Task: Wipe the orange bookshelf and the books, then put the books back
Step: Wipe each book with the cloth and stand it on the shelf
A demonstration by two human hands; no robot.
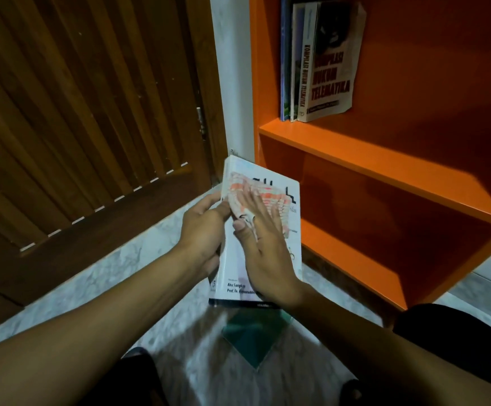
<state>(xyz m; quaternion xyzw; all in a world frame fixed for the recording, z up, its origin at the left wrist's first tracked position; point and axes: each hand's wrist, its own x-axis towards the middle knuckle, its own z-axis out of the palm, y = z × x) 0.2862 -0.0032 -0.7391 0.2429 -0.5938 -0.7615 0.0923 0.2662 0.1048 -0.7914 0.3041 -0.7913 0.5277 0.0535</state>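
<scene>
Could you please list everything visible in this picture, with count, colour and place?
white book: one, white cover with dark print, held up in front of the bookshelf
cloth: one, orange and white, pressed on the white book's cover
orange bookshelf: one, orange, on the right
standing books: at least three, blue, white and dark covers, upright at the left end of the upper shelf
green book: one, dark green, on the floor below the white book
door: one, brown slatted wood, on the left
floor: pale marbled tiles
hands: two; left hand grips the white book's left edge, right hand presses the cloth flat on the cover
</scene>
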